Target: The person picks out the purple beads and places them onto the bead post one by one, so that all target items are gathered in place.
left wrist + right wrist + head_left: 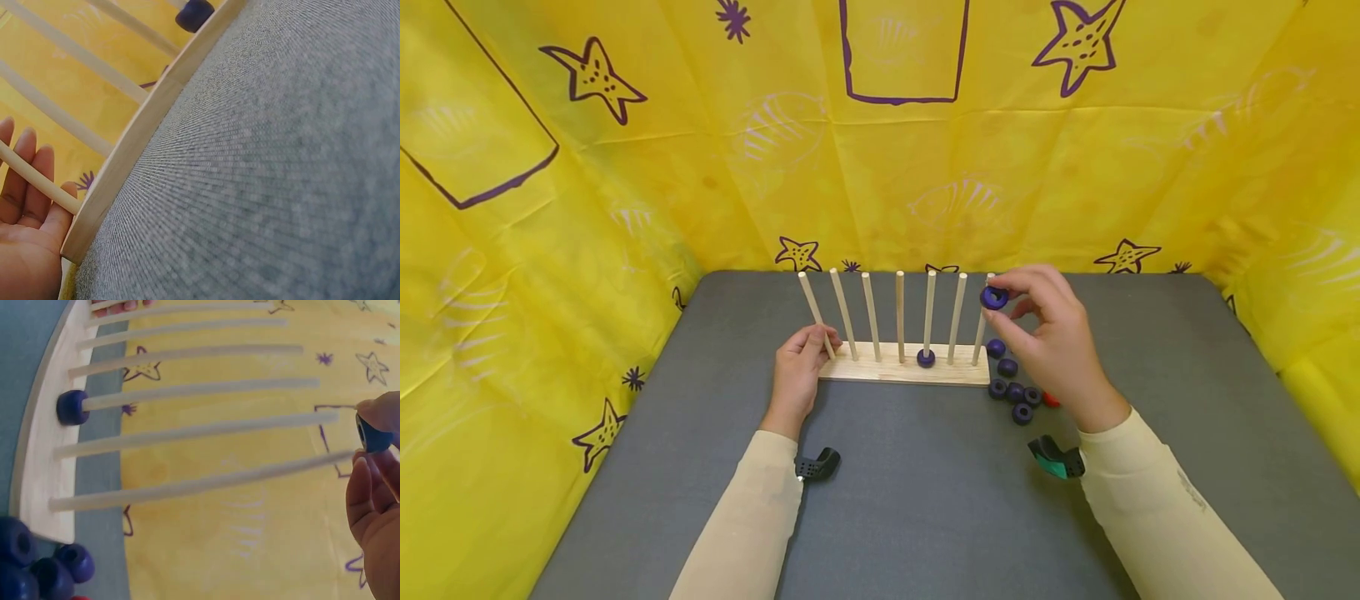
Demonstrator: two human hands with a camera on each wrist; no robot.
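A wooden peg rack [880,371] with several upright pegs stands on the table. At its left end my left hand [799,367] holds the outermost peg [40,178] low down, thumb and fingers on either side of it. My right hand [1052,333] pinches a dark blue bead [995,298] between thumb and fingers, right at the top of the rightmost peg [206,481]. In the right wrist view the bead's hole faces the peg tip. Another blue bead [926,358] sits at the foot of the third peg from the right.
Several loose blue beads [1015,392] lie by the rack's right end, below my right hand. A red bead [1051,400] is partly hidden by that hand. A yellow patterned cloth [880,192] hangs behind and beside the grey table [895,483].
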